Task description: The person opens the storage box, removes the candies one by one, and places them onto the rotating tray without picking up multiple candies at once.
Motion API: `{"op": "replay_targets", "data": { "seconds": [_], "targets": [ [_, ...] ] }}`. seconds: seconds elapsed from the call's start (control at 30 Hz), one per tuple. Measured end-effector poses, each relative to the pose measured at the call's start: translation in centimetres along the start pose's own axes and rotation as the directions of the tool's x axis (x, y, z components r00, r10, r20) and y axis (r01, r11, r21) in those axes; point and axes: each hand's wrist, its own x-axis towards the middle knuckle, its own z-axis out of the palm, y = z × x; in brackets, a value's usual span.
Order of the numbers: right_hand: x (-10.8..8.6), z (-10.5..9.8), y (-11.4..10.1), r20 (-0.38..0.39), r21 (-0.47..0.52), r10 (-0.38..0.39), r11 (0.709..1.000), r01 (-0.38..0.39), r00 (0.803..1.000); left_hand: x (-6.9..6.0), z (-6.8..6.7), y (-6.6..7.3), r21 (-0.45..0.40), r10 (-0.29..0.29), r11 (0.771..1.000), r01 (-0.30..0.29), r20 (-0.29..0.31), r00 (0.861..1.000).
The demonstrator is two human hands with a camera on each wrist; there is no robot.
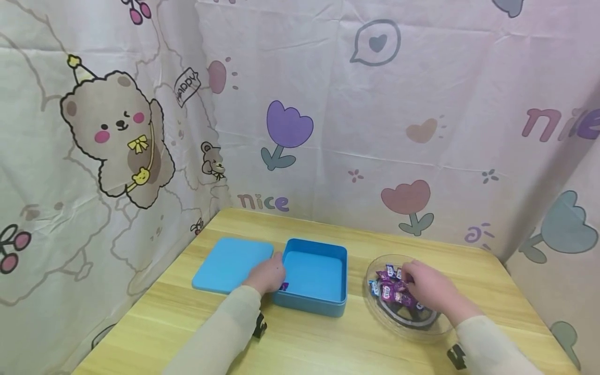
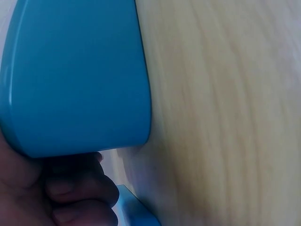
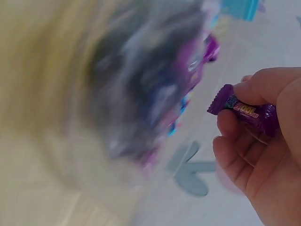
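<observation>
My left hand (image 1: 268,274) grips the left wall of an open blue box (image 1: 311,308). In the left wrist view, its curled fingers (image 2: 84,190) lie against the outside of the box (image 2: 77,84). A small purple wrapped candy (image 1: 284,286) shows inside the box by that wall. Over a clear round dish (image 1: 375,312), my right hand (image 1: 432,291) pinches a purple wrapped candy (image 3: 247,112) between thumb and fingers, seen best in the right wrist view. Several purple and blue wrapped candies (image 1: 388,292) lie heaped in the dish; the hand hides some.
A flat light-blue lid (image 1: 232,264) lies left of the box on the wooden table (image 1: 300,346). Printed curtains (image 1: 328,104) hang behind the table and along its sides.
</observation>
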Motion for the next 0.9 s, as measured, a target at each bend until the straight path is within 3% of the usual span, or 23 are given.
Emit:
{"op": "replay_targets", "data": {
  "seconds": [0.17,0.37,0.57,0.9],
  "targets": [
    [-1.7,0.2,2.3,0.054,-0.012,0.072,0.997,-0.071,0.996,-0.1,0.0,0.2,-0.008,-0.003,1.000,0.003,0.012,1.000],
    [-2.7,0.8,3.6,0.076,-0.029,0.093,0.995,-0.090,0.993,-0.2,-0.1,0.2,-0.017,-0.009,1.000,0.009,0.010,1.000],
    [-3.3,1.6,3.9,0.123,-0.011,0.120,0.993,-0.119,0.985,-0.1,0.1,0.2,-0.007,0.002,1.000,-0.002,0.008,1.000],
    [-3.3,1.1,3.1,0.098,-0.016,0.135,0.991,-0.134,0.986,-0.1,0.0,0.3,-0.019,-0.015,1.000,0.015,0.016,1.000]
  ]
}}
